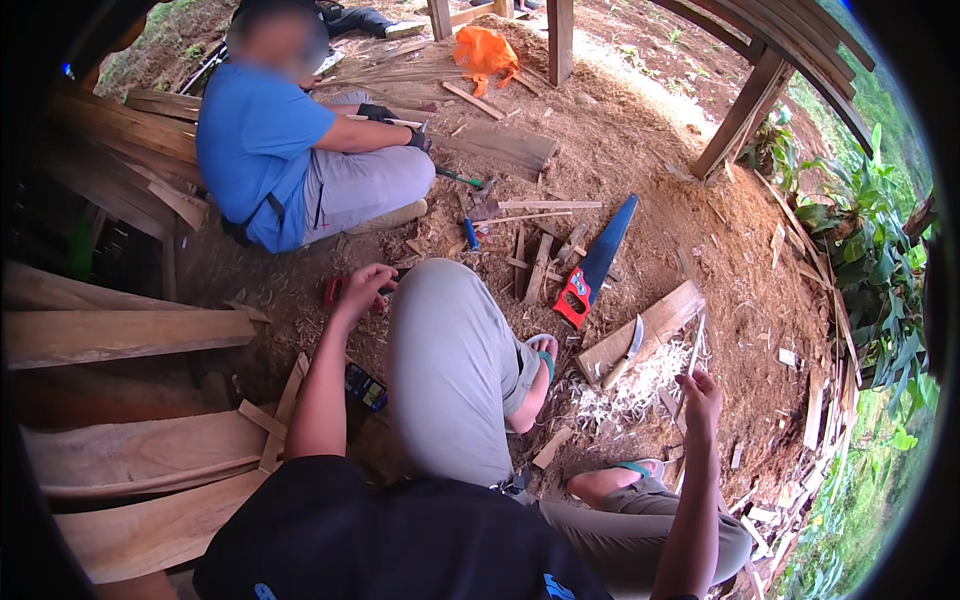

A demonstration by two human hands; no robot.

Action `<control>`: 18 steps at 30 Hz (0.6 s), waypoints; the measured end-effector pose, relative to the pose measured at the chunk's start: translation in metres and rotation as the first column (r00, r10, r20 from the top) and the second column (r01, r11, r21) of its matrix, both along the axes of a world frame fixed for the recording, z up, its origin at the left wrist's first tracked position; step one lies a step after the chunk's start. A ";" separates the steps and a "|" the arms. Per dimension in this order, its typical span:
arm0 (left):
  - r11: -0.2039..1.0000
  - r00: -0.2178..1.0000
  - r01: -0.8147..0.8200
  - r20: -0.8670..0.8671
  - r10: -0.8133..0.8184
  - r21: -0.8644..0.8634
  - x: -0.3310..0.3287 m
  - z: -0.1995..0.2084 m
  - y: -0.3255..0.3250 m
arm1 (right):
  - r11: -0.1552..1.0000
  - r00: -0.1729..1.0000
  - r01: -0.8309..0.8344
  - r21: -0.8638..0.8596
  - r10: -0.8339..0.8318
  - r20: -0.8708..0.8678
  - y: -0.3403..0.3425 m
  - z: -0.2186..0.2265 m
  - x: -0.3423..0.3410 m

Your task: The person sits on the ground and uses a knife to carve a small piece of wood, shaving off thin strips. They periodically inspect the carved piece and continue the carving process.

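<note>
My right hand (702, 402) is closed around a thin wooden strip (696, 345), which sticks up past the fingers. Beside it a knife (634, 340) with a curved blade and pale handle lies on a wooden board (660, 322). Pale curled shavings (640, 395) are heaped next to the board. Against my raised knee, my left hand (368, 290) has loosely bent fingers, with thumb and forefinger apart and nothing visibly held. A red and dark object (334, 292), partly hidden, lies behind that hand.
A hand saw (598, 262) with a red handle lies ahead, near a hammer (484, 190) and wood scraps. One person in blue (262, 150) sits at the left, gloved hands on a strip. Planks (130, 337) stack at my left, beside a phone (366, 387). An orange bag (484, 55) lies far off.
</note>
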State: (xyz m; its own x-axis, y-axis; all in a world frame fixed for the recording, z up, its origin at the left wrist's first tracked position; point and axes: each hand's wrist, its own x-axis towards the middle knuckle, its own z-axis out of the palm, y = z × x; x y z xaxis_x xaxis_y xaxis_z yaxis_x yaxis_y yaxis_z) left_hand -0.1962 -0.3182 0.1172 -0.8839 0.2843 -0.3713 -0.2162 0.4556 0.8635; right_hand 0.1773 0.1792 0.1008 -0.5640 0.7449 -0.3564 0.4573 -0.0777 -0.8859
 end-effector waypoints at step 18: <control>0.950 0.927 0.195 0.270 -0.259 0.243 0.065 -0.144 0.119 | 0.930 0.979 -0.199 -0.310 0.203 -0.019 -0.053 0.017 -0.116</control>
